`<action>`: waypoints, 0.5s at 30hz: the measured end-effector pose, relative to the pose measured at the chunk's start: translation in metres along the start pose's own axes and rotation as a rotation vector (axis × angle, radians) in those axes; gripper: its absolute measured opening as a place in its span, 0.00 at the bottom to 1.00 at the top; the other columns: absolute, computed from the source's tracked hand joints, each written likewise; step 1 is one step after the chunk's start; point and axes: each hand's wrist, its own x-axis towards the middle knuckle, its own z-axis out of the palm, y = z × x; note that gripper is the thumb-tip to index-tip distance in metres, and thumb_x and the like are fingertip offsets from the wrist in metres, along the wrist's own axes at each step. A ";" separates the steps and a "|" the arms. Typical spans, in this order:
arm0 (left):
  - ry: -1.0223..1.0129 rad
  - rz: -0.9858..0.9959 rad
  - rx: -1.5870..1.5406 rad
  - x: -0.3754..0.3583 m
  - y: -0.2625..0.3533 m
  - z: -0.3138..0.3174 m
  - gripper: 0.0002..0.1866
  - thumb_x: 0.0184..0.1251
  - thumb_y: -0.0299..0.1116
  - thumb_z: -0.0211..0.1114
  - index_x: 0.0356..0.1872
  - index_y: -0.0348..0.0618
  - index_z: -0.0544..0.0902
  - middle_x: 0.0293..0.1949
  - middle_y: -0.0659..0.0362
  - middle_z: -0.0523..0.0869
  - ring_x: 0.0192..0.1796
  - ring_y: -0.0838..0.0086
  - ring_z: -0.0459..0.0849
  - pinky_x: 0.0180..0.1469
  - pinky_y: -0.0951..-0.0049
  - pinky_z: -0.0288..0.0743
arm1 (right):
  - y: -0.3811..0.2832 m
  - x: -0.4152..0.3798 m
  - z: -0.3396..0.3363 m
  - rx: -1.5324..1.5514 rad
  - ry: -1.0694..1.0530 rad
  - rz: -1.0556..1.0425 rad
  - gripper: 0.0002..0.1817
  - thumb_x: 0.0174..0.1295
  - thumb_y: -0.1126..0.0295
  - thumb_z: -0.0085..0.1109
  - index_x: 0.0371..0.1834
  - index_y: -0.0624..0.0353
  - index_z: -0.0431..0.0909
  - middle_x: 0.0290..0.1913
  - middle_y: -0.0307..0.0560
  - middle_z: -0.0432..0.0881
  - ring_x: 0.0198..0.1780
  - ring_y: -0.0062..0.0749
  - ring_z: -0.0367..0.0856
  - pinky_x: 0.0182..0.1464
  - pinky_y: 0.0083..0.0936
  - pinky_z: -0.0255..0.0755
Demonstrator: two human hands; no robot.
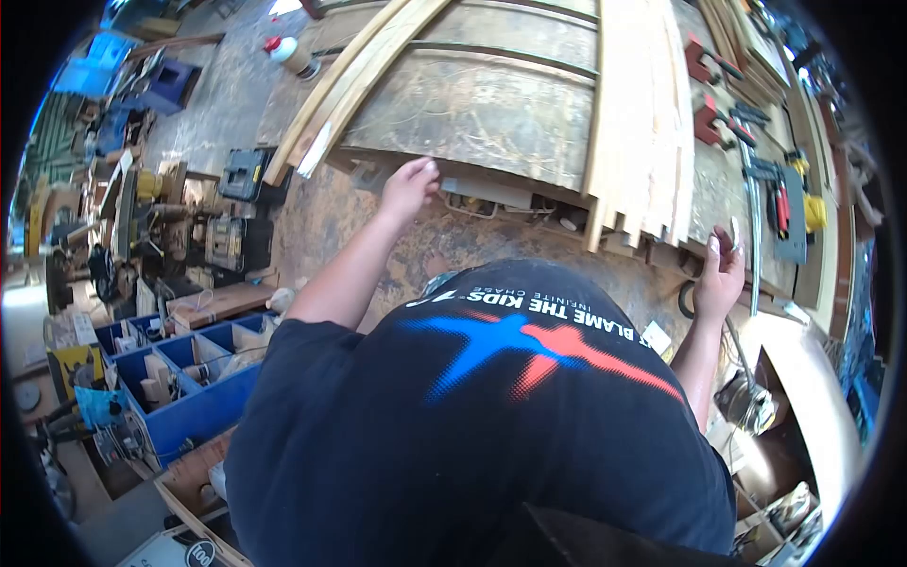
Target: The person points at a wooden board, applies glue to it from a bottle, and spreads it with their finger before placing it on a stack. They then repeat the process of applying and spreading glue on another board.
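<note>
My left hand (411, 190) is closed, fingers curled together, near the front edge of the worktable (463, 109); anything inside it is too small or hidden to make out. At the table's right part, my right hand (722, 271) is raised with a small, thin, pale object (735, 232) at its fingertips. Between the hands, a row of long pale wooden strips (642, 113) lies side by side, its ends reaching the table's front edge. Two longer strips (368, 80) lie slanted on the left, above my left hand.
Red clamps (709, 118) and a red-handled tool (782, 208) lie at the right. A bottle with a red cap (291, 57) stands at the upper left. Black tool cases (236, 243) and a blue divided bin (184, 420) are on the left. A corded tool (748, 404) sits lower right.
</note>
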 end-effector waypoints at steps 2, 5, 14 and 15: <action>0.115 -0.120 -0.130 -0.006 -0.030 -0.062 0.20 0.80 0.45 0.63 0.67 0.51 0.79 0.49 0.67 0.87 0.44 0.80 0.84 0.43 0.75 0.77 | -0.028 0.004 0.055 0.055 -0.105 -0.023 0.16 0.77 0.74 0.58 0.64 0.67 0.76 0.59 0.48 0.84 0.61 0.28 0.81 0.66 0.26 0.72; 0.353 -0.185 -0.309 -0.015 -0.056 -0.143 0.17 0.82 0.43 0.62 0.63 0.48 0.79 0.46 0.66 0.86 0.43 0.81 0.83 0.42 0.77 0.76 | -0.076 0.005 0.153 0.038 -0.235 -0.025 0.18 0.75 0.75 0.59 0.66 0.65 0.76 0.56 0.47 0.85 0.58 0.28 0.82 0.64 0.27 0.73; 0.457 0.646 -0.041 0.051 0.094 -0.287 0.25 0.72 0.33 0.72 0.65 0.36 0.76 0.47 0.58 0.87 0.48 0.75 0.85 0.54 0.73 0.79 | -0.228 -0.003 0.431 -0.163 -0.917 -0.219 0.36 0.66 0.62 0.72 0.77 0.56 0.71 0.52 0.50 0.90 0.51 0.34 0.87 0.58 0.33 0.80; 0.460 0.632 0.031 0.082 0.111 -0.296 0.28 0.69 0.35 0.75 0.66 0.37 0.77 0.49 0.56 0.87 0.50 0.74 0.86 0.56 0.71 0.79 | -0.235 -0.006 0.450 -0.187 -0.958 -0.263 0.37 0.66 0.61 0.72 0.78 0.54 0.70 0.52 0.51 0.90 0.52 0.36 0.87 0.59 0.33 0.80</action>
